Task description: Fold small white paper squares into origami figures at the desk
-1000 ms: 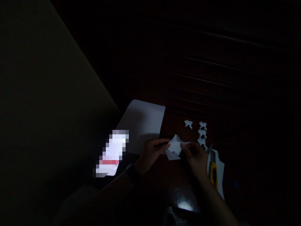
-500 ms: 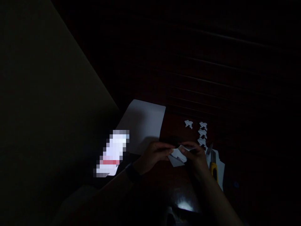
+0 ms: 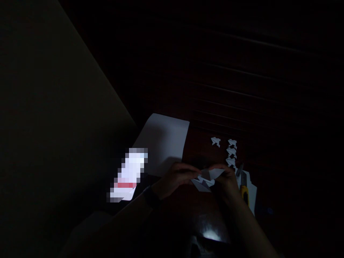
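Observation:
Between my hands is a partly folded piece of white paper (image 3: pixel 204 183), with creased flaps standing up from it. My left hand (image 3: pixel 178 178), a dark band at its wrist, pinches the paper's left edge with closed fingers. On the other side, my right hand (image 3: pixel 227 179) is closed on the paper's right part, where a flap is raised; its thumb is mostly hidden. Beyond the hands lie several small folded paper figures, one paper figure (image 3: pixel 215 141) by itself and a column of paper figures (image 3: pixel 231 152) to its right.
A large white sheet (image 3: pixel 168 139) lies at the back left, near a lit phone with a blurred screen (image 3: pixel 129 175). Right of my right hand, a yellow utility knife (image 3: pixel 244 193) rests on white paper pieces (image 3: pixel 252 193). The dark wooden table (image 3: pixel 199 139) shows little detail.
A flap of the paper has been lifted and opened upward on the right side. My right thumb has moved off the paper's front; my left hand has barely moved.

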A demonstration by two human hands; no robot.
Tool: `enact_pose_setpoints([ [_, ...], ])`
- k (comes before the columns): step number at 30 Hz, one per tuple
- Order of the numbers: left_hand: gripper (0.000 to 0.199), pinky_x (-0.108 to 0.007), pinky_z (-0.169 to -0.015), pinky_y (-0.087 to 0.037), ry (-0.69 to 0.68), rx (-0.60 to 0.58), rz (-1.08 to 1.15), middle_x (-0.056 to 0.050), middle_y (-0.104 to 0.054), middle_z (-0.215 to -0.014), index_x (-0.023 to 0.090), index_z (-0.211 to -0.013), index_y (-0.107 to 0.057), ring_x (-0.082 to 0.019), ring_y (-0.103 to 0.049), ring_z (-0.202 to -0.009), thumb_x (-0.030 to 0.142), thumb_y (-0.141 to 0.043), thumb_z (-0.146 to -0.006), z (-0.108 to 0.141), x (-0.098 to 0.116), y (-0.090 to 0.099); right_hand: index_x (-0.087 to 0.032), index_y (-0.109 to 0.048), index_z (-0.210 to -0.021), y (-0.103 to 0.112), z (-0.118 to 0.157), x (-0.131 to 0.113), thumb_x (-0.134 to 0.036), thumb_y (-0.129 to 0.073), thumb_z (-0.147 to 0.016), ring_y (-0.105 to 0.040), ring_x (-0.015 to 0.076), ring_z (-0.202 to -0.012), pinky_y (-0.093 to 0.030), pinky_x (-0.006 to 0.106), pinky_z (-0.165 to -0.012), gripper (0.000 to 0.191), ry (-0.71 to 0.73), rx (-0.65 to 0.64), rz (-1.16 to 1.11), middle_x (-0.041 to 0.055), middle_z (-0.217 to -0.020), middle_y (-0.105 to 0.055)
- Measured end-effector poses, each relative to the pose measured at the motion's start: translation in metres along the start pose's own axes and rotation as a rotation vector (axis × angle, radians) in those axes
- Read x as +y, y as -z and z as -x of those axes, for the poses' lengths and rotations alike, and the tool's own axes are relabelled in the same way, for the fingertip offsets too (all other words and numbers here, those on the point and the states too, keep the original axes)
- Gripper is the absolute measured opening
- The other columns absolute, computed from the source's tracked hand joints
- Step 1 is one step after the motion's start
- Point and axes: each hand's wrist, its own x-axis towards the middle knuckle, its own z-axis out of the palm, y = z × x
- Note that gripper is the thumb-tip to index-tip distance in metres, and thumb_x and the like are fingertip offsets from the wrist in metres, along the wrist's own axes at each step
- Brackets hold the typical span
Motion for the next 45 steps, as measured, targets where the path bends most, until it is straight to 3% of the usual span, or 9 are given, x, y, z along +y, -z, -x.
enact_pose_setpoints([
  [6, 0.025, -0.022, -0.065, -0.045, -0.105, 0.048, -0.167, -0.006, -0.065, -0.084, 0.014, -0.093, -0.065, -0.013, -0.059, -0.075, 0.028, -0.066, -0.073, -0.003, 0.001, 0.0, -0.022, -0.07, -0.07, -0.001, 0.002, -0.002, -0.012, -0.072, -0.06, -0.064, 0.0216, -0.08, -0.048, 0.03, -0.069, 0.014, -0.056, -0.105, 0.006, 0.0041, -0.086, -0.07],
  [11, 0.024, -0.022, -0.062, -0.044, -0.068, 0.024, -0.193, -0.004, -0.065, -0.078, 0.013, -0.089, -0.066, -0.011, -0.057, -0.068, 0.031, -0.065, -0.074, -0.003, 0.001, 0.0, -0.022, -0.069, -0.072, 0.002, 0.002, 0.004, -0.014, -0.072, -0.063, -0.062, 0.0229, -0.087, -0.047, 0.032, -0.073, 0.012, -0.027, -0.178, 0.06, 0.0048, -0.094, -0.068],
  [17, 0.027, -0.024, -0.065, -0.044, -0.048, 0.001, -0.217, -0.006, -0.067, -0.08, 0.011, -0.088, -0.068, -0.014, -0.059, -0.071, 0.032, -0.067, -0.071, -0.005, -0.006, 0.003, -0.022, -0.065, -0.079, 0.002, 0.0, 0.008, -0.012, -0.072, -0.061, -0.06, 0.0172, -0.072, -0.046, 0.026, -0.065, 0.022, 0.018, -0.114, 0.227, 0.0013, -0.08, -0.066],
  [23, 0.025, -0.023, -0.062, -0.044, -0.044, 0.059, -0.275, -0.005, -0.066, -0.075, 0.011, -0.085, -0.069, -0.013, -0.058, -0.067, 0.033, -0.065, -0.072, -0.006, -0.001, 0.003, -0.023, -0.061, -0.091, 0.001, -0.001, 0.006, -0.01, -0.067, -0.063, -0.054, 0.0129, -0.062, -0.043, 0.022, -0.056, 0.032, 0.029, -0.063, 0.285, -0.0021, -0.072, -0.059],
  [27, 0.029, -0.022, -0.054, -0.042, -0.046, 0.051, -0.375, -0.003, -0.064, -0.068, 0.011, -0.081, -0.069, -0.012, -0.055, -0.061, 0.039, -0.06, -0.076, -0.006, -0.003, 0.005, -0.021, -0.061, -0.091, 0.001, 0.0, 0.002, -0.012, -0.066, -0.065, -0.056, 0.0147, -0.066, -0.044, 0.023, -0.058, 0.029, 0.009, -0.1, 0.354, 0.0002, -0.076, -0.062],
  [32, 0.029, -0.023, -0.06, -0.044, -0.116, 0.066, -0.398, -0.005, -0.066, -0.076, 0.012, -0.088, -0.068, -0.014, -0.058, -0.068, 0.038, -0.059, -0.077, -0.01, -0.013, 0.009, -0.023, -0.06, -0.097, -0.002, -0.001, 0.002, -0.009, -0.064, -0.064, -0.057, 0.0161, -0.075, -0.045, 0.026, -0.066, 0.036, 0.06, -0.041, 0.367, 0.0007, -0.085, -0.062],
  [39, 0.025, -0.024, -0.063, -0.045, -0.15, 0.107, -0.449, -0.006, -0.067, -0.079, 0.013, -0.086, -0.068, -0.015, -0.06, -0.071, 0.034, -0.057, -0.078, -0.011, -0.014, 0.009, -0.024, -0.058, -0.105, 0.001, -0.001, 0.009, -0.011, -0.062, -0.068, -0.054, 0.0127, -0.062, -0.042, 0.022, -0.056, 0.04, -0.027, -0.048, 0.237, -0.0024, -0.072, -0.059],
  [45, 0.019, -0.023, -0.061, -0.045, -0.1, 0.128, -0.443, -0.006, -0.067, -0.079, 0.011, -0.082, -0.066, -0.016, -0.06, -0.07, 0.025, -0.054, -0.078, -0.013, -0.016, 0.011, -0.023, -0.059, -0.101, -0.008, 0.002, 0.005, -0.024, -0.069, -0.069, -0.057, 0.0161, -0.071, -0.044, 0.025, -0.06, 0.034, -0.031, -0.035, 0.257, 0.0009, -0.08, -0.063],
])
